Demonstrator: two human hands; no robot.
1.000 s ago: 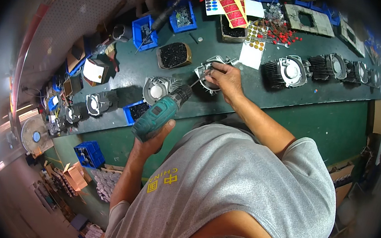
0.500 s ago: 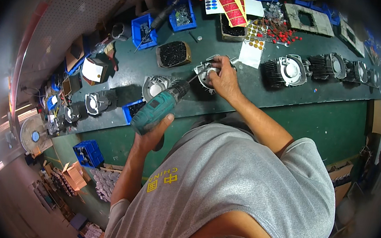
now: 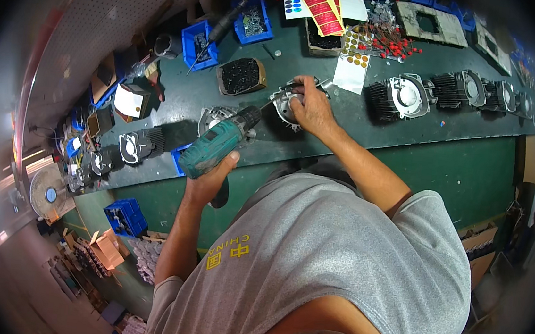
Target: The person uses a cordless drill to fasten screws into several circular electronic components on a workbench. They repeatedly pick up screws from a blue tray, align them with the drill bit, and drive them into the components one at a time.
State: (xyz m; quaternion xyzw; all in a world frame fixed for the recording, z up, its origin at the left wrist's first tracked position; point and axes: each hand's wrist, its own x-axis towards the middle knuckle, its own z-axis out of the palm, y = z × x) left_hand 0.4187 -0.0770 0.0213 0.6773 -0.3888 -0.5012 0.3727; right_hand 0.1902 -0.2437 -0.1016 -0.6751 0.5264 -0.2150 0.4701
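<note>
My left hand (image 3: 210, 184) is closed around the grip of a teal cordless drill (image 3: 210, 150). Its dark chuck points up and right, and the bit reaches the near-left side of a silver metal housing (image 3: 281, 107). On that housing rests my right hand (image 3: 316, 114), fingers curled over its right part and thumb toward its middle. Whether anything small sits between those fingers cannot be made out. Partly hidden behind the drill is another round-faced housing (image 3: 210, 118). Just beyond stands an open cardboard box (image 3: 262, 76) of small black parts.
Finned housings (image 3: 406, 98) line the bench at right, and more (image 3: 133, 146) stand at left. Blue bins (image 3: 255, 27) of small hardware, a hanging screwdriver-like tool (image 3: 224, 27), red label sheets (image 3: 321, 10) and red-tipped wires (image 3: 395, 45) occupy the far side. The bench's front edge runs before me.
The drill and my left hand have moved slightly up, bringing the chuck nearer the housing. My right hand stays at the housing with a small shift.
</note>
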